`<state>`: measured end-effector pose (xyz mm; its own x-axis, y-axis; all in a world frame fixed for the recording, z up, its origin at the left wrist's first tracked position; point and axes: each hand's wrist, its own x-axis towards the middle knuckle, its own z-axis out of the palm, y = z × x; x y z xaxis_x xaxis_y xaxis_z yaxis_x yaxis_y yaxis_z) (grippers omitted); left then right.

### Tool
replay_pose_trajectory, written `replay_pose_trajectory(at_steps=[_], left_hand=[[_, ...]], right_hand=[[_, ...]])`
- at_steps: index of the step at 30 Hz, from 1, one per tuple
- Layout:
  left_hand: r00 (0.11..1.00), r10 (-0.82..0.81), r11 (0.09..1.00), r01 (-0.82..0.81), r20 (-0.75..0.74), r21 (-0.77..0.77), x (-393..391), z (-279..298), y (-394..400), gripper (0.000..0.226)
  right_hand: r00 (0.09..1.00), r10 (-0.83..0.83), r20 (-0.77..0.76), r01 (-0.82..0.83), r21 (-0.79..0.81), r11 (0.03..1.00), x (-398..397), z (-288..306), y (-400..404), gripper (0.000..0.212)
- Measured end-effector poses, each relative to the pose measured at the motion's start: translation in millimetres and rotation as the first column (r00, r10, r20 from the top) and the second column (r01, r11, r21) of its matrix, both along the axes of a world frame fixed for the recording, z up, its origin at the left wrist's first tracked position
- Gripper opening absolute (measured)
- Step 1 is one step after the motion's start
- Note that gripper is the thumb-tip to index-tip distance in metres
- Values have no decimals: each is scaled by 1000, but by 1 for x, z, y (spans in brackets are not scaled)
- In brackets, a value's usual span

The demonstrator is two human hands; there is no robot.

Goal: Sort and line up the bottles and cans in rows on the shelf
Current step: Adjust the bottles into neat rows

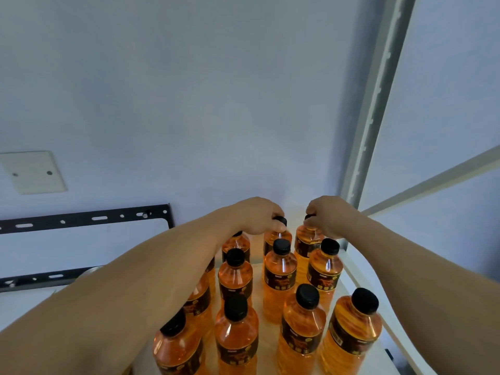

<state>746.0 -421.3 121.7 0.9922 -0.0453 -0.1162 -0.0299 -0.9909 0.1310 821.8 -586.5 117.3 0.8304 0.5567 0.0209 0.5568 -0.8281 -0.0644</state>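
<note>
Several orange drink bottles with black caps and dark labels stand upright in rows on a white shelf (pixel 359 290). My left hand (pixel 259 216) grips the cap of a back-row bottle (pixel 276 238). My right hand (pixel 328 215) grips the cap of the back-row bottle to its right (pixel 305 243), close to the rear corner. Nearer rows hold more bottles, such as one at the front middle (pixel 301 331) and one at the front right (pixel 351 328). My left forearm hides parts of the left-column bottles.
A white wall stands right behind the shelf. A grey slotted upright (pixel 370 115) rises at the right rear corner. Black slotted brackets (pixel 86 219) run along the wall at left, under a blank cover plate (pixel 32 171).
</note>
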Motion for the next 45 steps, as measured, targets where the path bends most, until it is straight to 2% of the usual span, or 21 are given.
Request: replay_pose_trajectory(at_steps=[4, 11, 15, 18, 23, 24, 27, 34, 37, 41, 45], left_hand=[[1000, -16, 1000, 16, 25, -3, 3, -1, 1, 45], [1000, 7, 1000, -6, -25, 27, 5, 3, -3, 55], [997, 29, 999, -30, 72, 11, -6, 5, -6, 65], [994, -29, 1000, 29, 108, 4, -23, 11, -13, 57], [991, -118, 993, 117, -61, -16, -50, 10, -24, 53], [992, -116, 993, 116, -53, -10, -52, 10, -24, 52], [996, -95, 995, 95, -4, 7, -54, 10, -25, 47], [999, -45, 998, 46, 22, -49, -61, 7, -24, 50], [1000, -9, 999, 10, 20, -34, -75, 15, -15, 57], [997, 42, 988, -32, -65, 154, -105, 32, 9, 59], [970, 111, 974, -64, -215, 216, -136, 32, 38, 62]], right_hand=[[999, -26, -18, 27, 32, 999, -1, -1, -2, 34], [996, -54, -68, 58, 46, 997, -9, 5, -2, 44], [993, -73, -97, 85, 127, 988, -17, 7, -14, 58], [995, -49, -92, 56, 78, 995, -28, 12, -25, 52], [986, 19, -165, -31, -70, 997, -44, 10, -38, 46], [987, 33, -160, -47, -87, 995, -45, 9, -40, 42], [991, 32, -129, -43, -83, 996, -48, 4, -42, 48], [991, 42, -129, -53, -84, 995, -50, 5, -42, 52], [984, 133, -119, -138, -35, 990, -59, 12, -33, 56], [913, 385, -136, -378, 74, 923, -86, 25, 1, 50], [855, 492, -162, -496, 21, 868, -106, 21, 35, 51]])
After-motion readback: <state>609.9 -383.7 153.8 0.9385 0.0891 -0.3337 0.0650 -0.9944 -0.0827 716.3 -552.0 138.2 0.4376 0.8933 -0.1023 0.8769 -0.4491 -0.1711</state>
